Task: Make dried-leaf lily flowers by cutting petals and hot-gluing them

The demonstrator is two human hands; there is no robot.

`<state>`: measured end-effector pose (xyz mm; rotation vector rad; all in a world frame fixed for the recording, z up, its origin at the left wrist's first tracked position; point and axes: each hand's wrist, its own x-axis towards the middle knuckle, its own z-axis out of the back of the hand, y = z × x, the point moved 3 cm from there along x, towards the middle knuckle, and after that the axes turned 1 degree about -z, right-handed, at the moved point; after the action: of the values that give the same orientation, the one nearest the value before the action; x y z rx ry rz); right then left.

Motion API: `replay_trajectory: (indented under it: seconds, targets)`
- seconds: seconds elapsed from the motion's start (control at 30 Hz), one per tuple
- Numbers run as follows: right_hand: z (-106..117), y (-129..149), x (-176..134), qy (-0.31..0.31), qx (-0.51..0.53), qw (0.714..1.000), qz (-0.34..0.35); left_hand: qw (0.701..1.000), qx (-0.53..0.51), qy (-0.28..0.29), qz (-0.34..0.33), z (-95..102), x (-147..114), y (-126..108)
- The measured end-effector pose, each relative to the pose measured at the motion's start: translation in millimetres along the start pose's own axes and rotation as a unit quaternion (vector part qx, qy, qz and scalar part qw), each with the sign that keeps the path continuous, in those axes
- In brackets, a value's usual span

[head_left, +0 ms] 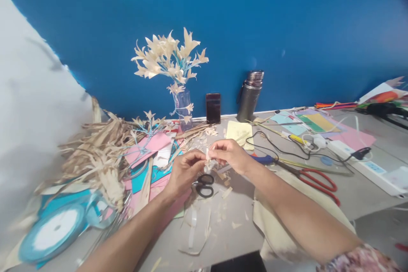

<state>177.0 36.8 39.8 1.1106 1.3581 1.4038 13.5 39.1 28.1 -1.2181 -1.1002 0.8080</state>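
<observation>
My left hand [188, 171] and my right hand [230, 154] meet over the middle of the table, fingertips close together. Between them is a small pale piece of dried husk [208, 159], pinched from both sides; its lower part is partly hidden by my fingers. Just below my left hand lie black-handled scissors [204, 186] on the table, blades mostly covered. Cream husk flowers [170, 56] on blue stems stand in a clear vase [182, 108] behind my hands. Husk scraps [227, 193] are scattered under and in front of my hands.
Dried husks [105, 144] pile at the left, near a blue ribbon spool [54, 231]. A phone [213, 108] and a flask [251, 95] stand against the wall. Red-handled scissors [320, 180], a black cable [280, 146] and a white power strip [366, 168] lie at the right.
</observation>
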Motion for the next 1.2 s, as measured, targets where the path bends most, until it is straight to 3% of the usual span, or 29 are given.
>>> replay_trajectory:
  seconds: [0.27, 0.53, 0.77, 1.03, 1.2]
  targets:
    - [-5.1, 2.0, 4.8, -0.019, 0.137, 0.987, -0.085, 0.991, -0.114, 0.003, 0.063, -1.7, 0.2, 5.5]
    - [-2.6, 11.5, 6.5, -0.03, 0.149, 0.982, -0.11, 0.934, -0.325, -0.045, 0.141, 0.0, 3.2, 9.6]
    - [-3.3, 11.8, -1.1, -0.025, 0.096, 0.989, -0.114, 0.953, -0.271, -0.044, 0.125, 1.7, 4.9, 5.4]
    - [-4.8, 11.2, -2.9, 0.006, -0.112, 0.99, -0.082, 0.973, -0.165, -0.024, 0.157, 4.4, 6.5, 6.8]
    - [-3.1, 13.4, -1.5, 0.038, -0.169, 0.981, -0.088, 0.983, -0.105, 0.009, 0.153, 1.5, 4.6, 4.2]
